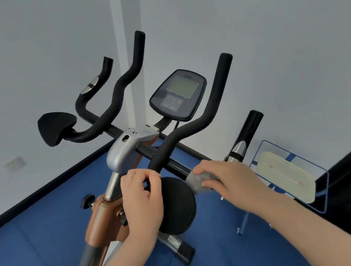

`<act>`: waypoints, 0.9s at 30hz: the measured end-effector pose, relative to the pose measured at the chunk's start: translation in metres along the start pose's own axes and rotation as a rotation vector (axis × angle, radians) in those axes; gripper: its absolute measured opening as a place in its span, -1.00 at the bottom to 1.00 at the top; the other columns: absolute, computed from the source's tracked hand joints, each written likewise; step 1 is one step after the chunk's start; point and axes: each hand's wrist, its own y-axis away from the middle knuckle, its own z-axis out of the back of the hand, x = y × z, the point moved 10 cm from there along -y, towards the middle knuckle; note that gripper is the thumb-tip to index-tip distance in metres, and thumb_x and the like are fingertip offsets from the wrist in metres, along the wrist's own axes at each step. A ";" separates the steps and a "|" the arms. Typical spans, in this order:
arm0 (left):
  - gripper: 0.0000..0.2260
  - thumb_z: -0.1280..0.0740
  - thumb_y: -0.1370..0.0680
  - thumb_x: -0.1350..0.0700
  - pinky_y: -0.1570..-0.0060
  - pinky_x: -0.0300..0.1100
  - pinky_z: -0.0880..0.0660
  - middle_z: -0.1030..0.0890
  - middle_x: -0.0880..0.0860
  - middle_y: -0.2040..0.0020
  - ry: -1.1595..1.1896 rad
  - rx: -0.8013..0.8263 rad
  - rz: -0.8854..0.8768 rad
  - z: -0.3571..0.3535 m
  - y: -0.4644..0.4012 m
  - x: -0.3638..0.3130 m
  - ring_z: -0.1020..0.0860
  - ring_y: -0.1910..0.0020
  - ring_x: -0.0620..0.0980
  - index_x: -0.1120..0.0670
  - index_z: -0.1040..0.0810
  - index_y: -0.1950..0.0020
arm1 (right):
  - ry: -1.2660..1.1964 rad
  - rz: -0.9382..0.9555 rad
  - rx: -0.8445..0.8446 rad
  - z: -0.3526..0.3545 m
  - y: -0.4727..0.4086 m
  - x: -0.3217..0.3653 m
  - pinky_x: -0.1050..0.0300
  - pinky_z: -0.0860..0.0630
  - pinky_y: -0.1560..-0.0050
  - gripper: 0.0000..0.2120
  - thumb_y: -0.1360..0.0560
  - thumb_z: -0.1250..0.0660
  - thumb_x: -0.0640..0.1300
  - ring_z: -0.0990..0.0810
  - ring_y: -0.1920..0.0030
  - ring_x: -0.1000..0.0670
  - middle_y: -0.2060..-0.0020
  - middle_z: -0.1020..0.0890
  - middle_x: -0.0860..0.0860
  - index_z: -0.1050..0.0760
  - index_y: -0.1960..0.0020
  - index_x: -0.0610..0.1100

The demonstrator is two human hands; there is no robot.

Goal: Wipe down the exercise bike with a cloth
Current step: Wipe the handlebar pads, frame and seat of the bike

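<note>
Both arms reach forward. The left hand [141, 195] has its fingers curled tight. The right hand [225, 179] has its fingers bent down.

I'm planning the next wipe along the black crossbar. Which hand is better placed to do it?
Right. The right hand already grips the grey cloth against the crossbar, while the left hand holds the round elbow pad and has no cloth.

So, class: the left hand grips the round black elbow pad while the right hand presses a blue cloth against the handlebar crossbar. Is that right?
One detail is wrong: the cloth is grey, not blue, as the head view shows. The left hand does grip the elbow pad, and the right hand presses the cloth against the crossbar.
</note>
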 end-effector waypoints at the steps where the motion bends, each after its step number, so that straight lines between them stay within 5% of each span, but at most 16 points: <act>1: -0.83 -0.22 -0.54 0.08 0.09 -0.48 -0.29 -0.50 -0.15 0.18 -0.003 -0.014 -0.001 0.001 0.000 0.000 -0.47 0.05 -0.09 -0.09 -0.49 0.24 | -0.026 -0.011 -0.044 -0.004 -0.004 0.005 0.13 -0.47 0.07 -0.78 -0.56 -0.30 -0.05 -0.54 0.06 0.13 -0.05 -0.60 0.21 -0.45 -0.19 0.14; 6: -0.80 -0.24 -0.55 0.12 0.09 -0.54 -0.26 -0.51 -0.15 0.19 -0.073 -0.036 0.014 0.003 0.002 0.001 -0.45 0.05 -0.19 -0.08 -0.49 0.25 | 0.048 0.038 0.013 -0.002 -0.005 -0.001 0.06 -0.48 0.08 -0.81 -0.57 -0.28 -0.03 -0.53 0.07 0.02 0.07 -0.57 0.24 -0.40 -0.16 0.15; 11: -0.82 -0.20 -0.56 0.05 0.06 -0.25 -0.20 -0.49 -0.17 0.10 -0.341 -0.057 -0.152 -0.004 0.004 -0.037 -0.35 0.09 -0.21 -0.08 -0.54 0.18 | 0.138 0.055 -0.066 0.005 0.008 -0.008 0.40 0.02 -0.25 -0.82 -0.56 -0.31 -0.07 -0.49 -0.04 -0.08 0.05 -0.62 0.19 -0.36 -0.09 0.13; 15: -0.81 -0.22 -0.54 0.00 -0.03 -0.17 -0.23 -0.54 -0.16 0.11 -0.401 0.075 -0.161 -0.040 0.009 -0.068 -0.45 0.07 -0.15 -0.05 -0.58 0.19 | 0.134 0.117 -0.071 -0.006 -0.001 0.007 0.13 0.04 -0.50 -0.87 -0.61 -0.20 -0.11 -0.56 0.03 0.02 0.06 -0.58 0.12 -0.35 -0.15 0.03; 18: -0.81 -0.29 -0.55 0.07 -0.05 -0.17 -0.26 -0.55 -0.15 0.19 -0.516 0.076 -0.145 -0.041 0.012 -0.065 -0.50 0.16 -0.13 -0.07 -0.55 0.26 | 0.205 0.279 -0.025 0.011 0.010 -0.003 0.16 0.25 -0.51 -0.85 -0.62 -0.21 -0.14 -0.57 0.05 0.10 -0.02 -0.58 0.16 -0.43 -0.17 0.03; 20: -0.79 -0.29 -0.55 0.08 -0.03 -0.16 -0.26 -0.54 -0.16 0.25 -0.488 0.074 -0.119 -0.039 0.011 -0.063 -0.48 0.22 -0.16 -0.09 -0.50 0.30 | 0.221 0.331 -0.114 0.041 0.017 -0.022 0.10 0.19 -0.53 -0.83 -0.56 -0.32 -0.21 -0.58 0.10 0.13 -0.02 -0.62 0.17 -0.52 -0.11 -0.02; 23: -0.77 -0.27 -0.55 0.07 -0.01 -0.18 -0.22 -0.54 -0.16 0.28 -0.508 0.058 -0.094 -0.041 0.011 -0.065 -0.48 0.26 -0.18 -0.11 -0.49 0.32 | 0.127 0.226 -0.309 0.075 0.024 -0.055 0.00 0.10 -0.55 -0.75 -0.49 -0.38 -0.30 -0.62 -0.12 0.08 -0.09 -0.65 0.10 -0.57 -0.13 -0.07; 27: -0.77 -0.25 -0.55 0.07 0.00 -0.15 -0.27 -0.59 -0.12 0.26 -0.521 0.043 -0.059 -0.041 0.011 -0.061 -0.50 0.24 -0.14 -0.09 -0.53 0.30 | 0.031 0.341 -0.256 0.044 0.030 -0.040 0.04 0.10 -0.54 -0.69 -0.54 -0.33 -0.24 -0.42 -0.37 0.13 -0.22 -0.58 0.13 -0.53 -0.25 -0.02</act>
